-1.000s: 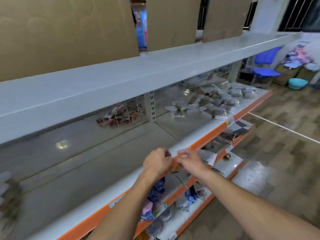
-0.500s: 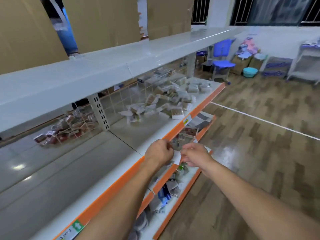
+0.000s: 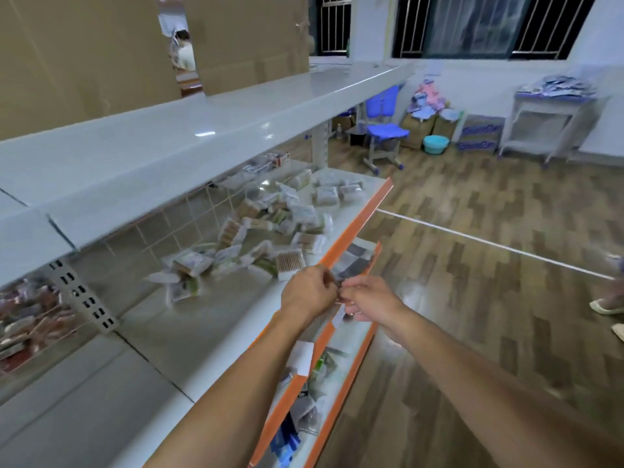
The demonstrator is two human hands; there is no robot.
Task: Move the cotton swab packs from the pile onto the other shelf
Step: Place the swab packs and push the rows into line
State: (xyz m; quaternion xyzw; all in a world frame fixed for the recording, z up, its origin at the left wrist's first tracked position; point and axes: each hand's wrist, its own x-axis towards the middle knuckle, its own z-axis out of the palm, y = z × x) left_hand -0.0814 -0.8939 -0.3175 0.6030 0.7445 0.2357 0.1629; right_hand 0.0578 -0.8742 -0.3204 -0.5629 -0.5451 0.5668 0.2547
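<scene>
Pile: the cotton swab packs [image 3: 270, 228] lie in a loose heap on the middle shelf [image 3: 216, 319], beyond and to the left of both hands; many packs, none stacked in order.
Nearest pack: an open-faced pack of wooden-stick swabs [image 3: 290, 263] sits just beyond the left hand, near the shelf's orange edge strip [image 3: 358, 224].
Left hand: the left hand [image 3: 309, 293] hovers over the front edge of the shelf, fingers curled inward toward the other hand; whether it pinches anything I cannot tell.
Right hand: the right hand [image 3: 369, 298] meets it fingertip to fingertip, fingers bent; something small may be between them, too blurred to name.
Neither hand: touches the pile.
Other shelves: the bare shelf section [image 3: 67, 417] lies to the left of the left forearm; the top shelf [image 3: 189, 143] above the hands also carries nothing visible.
Done: no swab pack shows on another shelf, so nothing looks moved.
Left: by my judgement the whole pile, pack by pack.
</scene>
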